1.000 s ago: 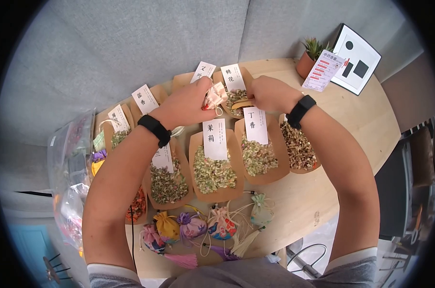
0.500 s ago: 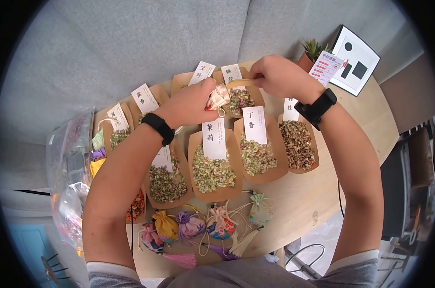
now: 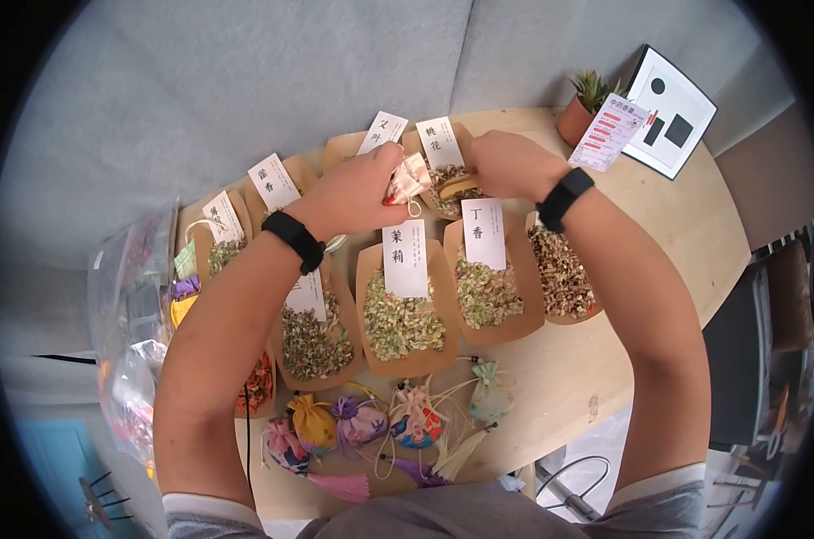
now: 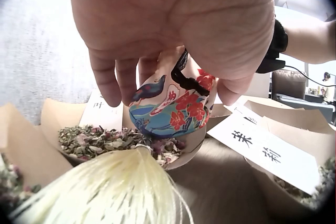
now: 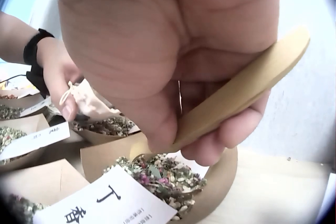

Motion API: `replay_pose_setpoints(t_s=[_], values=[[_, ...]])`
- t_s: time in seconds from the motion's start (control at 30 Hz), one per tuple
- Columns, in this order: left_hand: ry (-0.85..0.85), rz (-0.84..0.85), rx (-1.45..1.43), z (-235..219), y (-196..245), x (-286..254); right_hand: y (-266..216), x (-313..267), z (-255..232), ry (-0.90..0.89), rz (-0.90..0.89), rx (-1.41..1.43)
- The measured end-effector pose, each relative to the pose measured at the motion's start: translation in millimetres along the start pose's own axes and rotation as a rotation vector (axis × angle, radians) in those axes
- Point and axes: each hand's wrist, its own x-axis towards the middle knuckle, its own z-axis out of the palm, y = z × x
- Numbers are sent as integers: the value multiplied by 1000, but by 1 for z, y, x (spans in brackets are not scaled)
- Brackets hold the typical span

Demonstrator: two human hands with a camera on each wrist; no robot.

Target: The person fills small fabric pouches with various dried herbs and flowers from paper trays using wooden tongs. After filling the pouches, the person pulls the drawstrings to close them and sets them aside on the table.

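Note:
My left hand [image 3: 357,189] holds a small drawstring pouch [image 4: 176,103] with a printed bird and red flowers, above the trays at the back. A cream tassel [image 4: 115,182] hangs from its bottom. In my right hand [image 3: 514,168] is a wooden scoop [image 5: 236,90], its handle pinched between thumb and fingers. The scoop's far end dips toward the dried flower mix [image 5: 163,176] in a brown paper tray [image 5: 220,190]. A white label card [image 3: 444,144] stands at the back of that tray, just right of the pouch in the head view.
Several paper trays of dried herbs with label cards, such as one tray [image 3: 389,361] in front, fill the table. Finished-looking pouches [image 3: 362,422] lie along the near edge. A potted plant [image 3: 590,94] and framed picture [image 3: 672,112] stand back right; a clear plastic bag [image 3: 124,314] is left.
My right hand lifted the scoop from the back tray to the pouch's mouth half a second ago, then brought it back down to the tray. The left hand has stayed nearly still.

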Motion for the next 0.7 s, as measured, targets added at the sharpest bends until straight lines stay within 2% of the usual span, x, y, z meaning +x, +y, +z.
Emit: replay_pose_setpoints(t_s=[0.13, 0.2, 0.23, 0.3, 0.43, 0.5, 0.53, 0.6, 0.7], values=[[-14, -6, 15, 0, -5, 1, 13, -9, -16, -91, 91, 1], [-11, -1, 8, -1, -2, 1, 20, -8, -5, 36, 43, 12], [-14, -9, 4, -2, 0, 0, 24, -6, 0, 36, 43, 10], [-15, -20, 0, -4, 2, -1, 20, -3, 1, -77, 15, 202], [-23, -12, 1, -4, 2, -1, 5, -10, -6, -120, 20, 222], [-28, -12, -10, -3, 2, 1, 3, -10, -3, -74, -74, 90], [-24, -15, -5, -3, 2, 1, 1, -11, 0, -74, -72, 90], [-20, -19, 2, -3, 4, 1, -7, -17, 4, 70, -23, 32], [-33, -10, 9, -2, 4, 1, -12, -18, 2, 79, -31, 53]])
